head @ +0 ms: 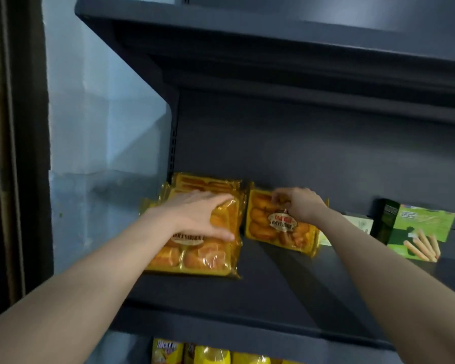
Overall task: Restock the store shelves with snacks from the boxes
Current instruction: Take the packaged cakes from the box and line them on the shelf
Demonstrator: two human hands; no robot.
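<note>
Yellow snack packs with orange cakes lie on a dark grey shelf [286,279]. My left hand [197,214] lies flat, fingers straight, on top of the left stack of packs [195,256]. More packs of the same stack show behind it at the back wall. My right hand [297,204] has its fingers curled on the upper edge of a single yellow pack [268,229], which leans tilted against the back wall just right of the stack.
A green box of stick biscuits [418,232] stands at the shelf's right, with a pale box [357,222] beside it. Another shelf [273,56] hangs overhead. Yellow packets [210,354] fill the shelf below. A pale wall [103,127] is left.
</note>
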